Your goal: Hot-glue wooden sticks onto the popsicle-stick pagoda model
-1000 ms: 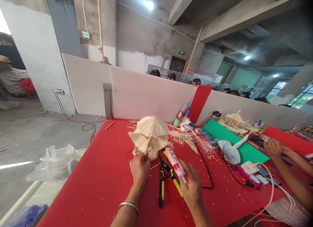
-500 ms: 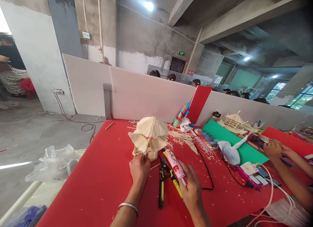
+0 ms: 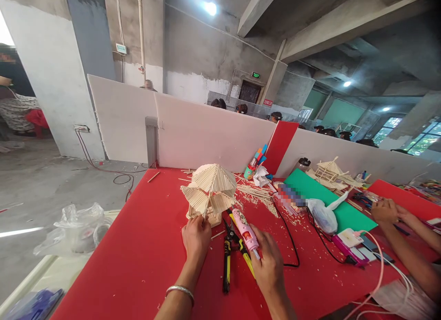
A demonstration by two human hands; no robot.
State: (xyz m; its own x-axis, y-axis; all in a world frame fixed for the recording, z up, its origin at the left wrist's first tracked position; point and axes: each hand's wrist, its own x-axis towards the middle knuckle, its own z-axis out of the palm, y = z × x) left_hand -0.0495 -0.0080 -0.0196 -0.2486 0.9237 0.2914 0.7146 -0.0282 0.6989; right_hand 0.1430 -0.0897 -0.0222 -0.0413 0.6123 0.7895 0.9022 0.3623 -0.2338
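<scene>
A pavilion model (image 3: pixel 216 184) of thin wooden sticks, with a two-tiered roof, stands on the red tabletop. My left hand (image 3: pixel 197 237) is closed at the front corner of its lower roof, fingertips pinching the ridge end there. My right hand (image 3: pixel 270 260) is wrapped round a pink hot glue gun (image 3: pixel 245 230). The glue gun's nozzle points at the right side of the lower roof; I cannot tell whether it touches. Yellow-and-black pliers (image 3: pixel 227 260) lie with handles spread between my hands, partly under the glue gun.
Loose sticks (image 3: pixel 253 190) and shavings lie right of the model. Beyond are a green board (image 3: pixel 344 214), a plastic bag (image 3: pixel 324 215) and a power strip (image 3: pixel 349 251) with cables. A co-worker's hands (image 3: pixel 387 212) are at far right. A white partition (image 3: pixel 213 131) borders the back.
</scene>
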